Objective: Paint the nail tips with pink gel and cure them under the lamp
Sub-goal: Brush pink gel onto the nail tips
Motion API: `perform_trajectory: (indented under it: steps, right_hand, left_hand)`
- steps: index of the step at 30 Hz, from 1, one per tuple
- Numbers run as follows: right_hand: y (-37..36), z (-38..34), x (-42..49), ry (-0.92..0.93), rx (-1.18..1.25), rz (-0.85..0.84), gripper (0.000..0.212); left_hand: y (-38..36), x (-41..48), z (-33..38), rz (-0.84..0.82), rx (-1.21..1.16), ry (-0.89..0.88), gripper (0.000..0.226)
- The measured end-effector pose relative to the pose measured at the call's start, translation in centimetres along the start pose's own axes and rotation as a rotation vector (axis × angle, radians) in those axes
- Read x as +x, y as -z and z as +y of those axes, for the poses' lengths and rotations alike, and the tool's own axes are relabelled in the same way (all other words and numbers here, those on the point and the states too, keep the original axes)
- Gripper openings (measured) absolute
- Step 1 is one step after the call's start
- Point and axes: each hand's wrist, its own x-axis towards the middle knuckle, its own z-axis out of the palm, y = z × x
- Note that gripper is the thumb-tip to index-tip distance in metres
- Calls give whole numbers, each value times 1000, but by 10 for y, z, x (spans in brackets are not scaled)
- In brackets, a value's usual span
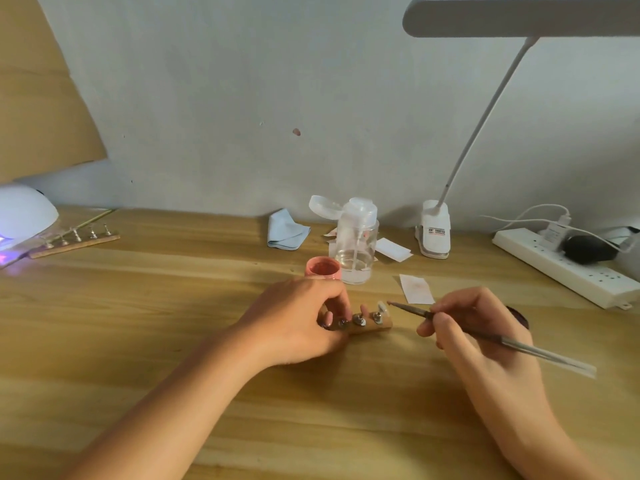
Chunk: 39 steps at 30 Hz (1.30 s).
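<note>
My left grip (298,320) holds the wooden tip holder (375,328) on the table (156,306); my right grip (485,330) pinches the brush (512,342), bristles just beside the end nail tip (382,305).

the table (173,323) is pale wood with a plain grain and a low satin sheen. the nail-tip holder (379,326) is a bare wooden strip carrying small shiny metal stands (358,319). the brush (519,344) has a smooth metal handle. the gel jar (323,268) is pink plastic. the pump bottle (356,251) is clear, smooth plastic. the blue cloth (287,230) looks soft and matt. the curing lamp (24,213) has a glossy white plastic shell, the power strip (568,271) a smooth white one. the paper slip (415,289) is matt.
</note>
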Motion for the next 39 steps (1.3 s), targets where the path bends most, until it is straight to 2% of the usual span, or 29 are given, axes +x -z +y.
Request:
perform_trajectory:
  steps: [9,16,21,27,30,34,38,39]
  right_hand:
    - [-2,4,1,-25,-39,-62,14]
    - [0,1,1,-8,-48,30,4]
    - [-2,3,0,-22,-54,-29,8]
    - [1,3,0,9,-42,23,13]
    - [0,2,-1,31,-53,-12,9]
    - [-2,2,0,29,-71,-65,15]
    - [0,4,-1,23,-112,-16,1]
    - [1,4,-1,29,-123,2,4]
  left_hand:
    - [-1,1,1,14,26,-7,20]
    - [-1,1,1,12,38,-10,19]
    - [-1,2,1,13,42,-14,19]
    - [0,2,1,4,50,-16,19]
    - [1,1,1,4,58,-13,20]
    - [0,2,2,10,75,-6,21]
    - [1,1,4,10,80,-10,21]
    - [1,1,5,13,85,-14,21]
